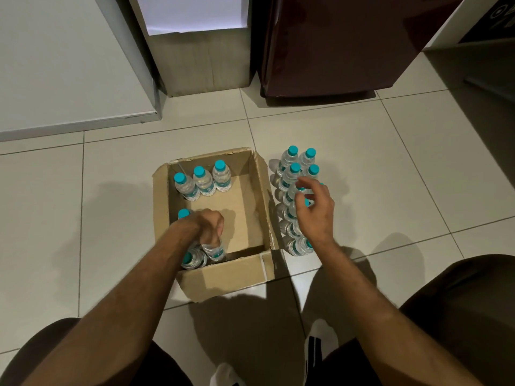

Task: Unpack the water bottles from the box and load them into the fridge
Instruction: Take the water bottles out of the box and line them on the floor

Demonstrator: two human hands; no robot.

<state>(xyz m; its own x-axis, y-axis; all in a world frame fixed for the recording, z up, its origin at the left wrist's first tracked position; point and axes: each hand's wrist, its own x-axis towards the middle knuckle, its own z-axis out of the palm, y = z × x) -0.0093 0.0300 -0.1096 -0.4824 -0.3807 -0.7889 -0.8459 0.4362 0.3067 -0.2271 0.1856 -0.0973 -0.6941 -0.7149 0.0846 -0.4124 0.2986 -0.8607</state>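
Note:
An open cardboard box sits on the tiled floor. Three clear water bottles with teal caps stand along its far wall, and more stand in its near left corner. My left hand reaches into the box and grips the top of one bottle there. Right of the box, several bottles stand in rows on the floor. My right hand hovers over those rows, fingers loosely spread, holding nothing. The dark red fridge stands closed at the back right.
A tall cardboard bin with a white paper on it stands left of the fridge. A white cabinet fills the back left, and shelving sits at the far right. My knees and white-socked feet are at the bottom.

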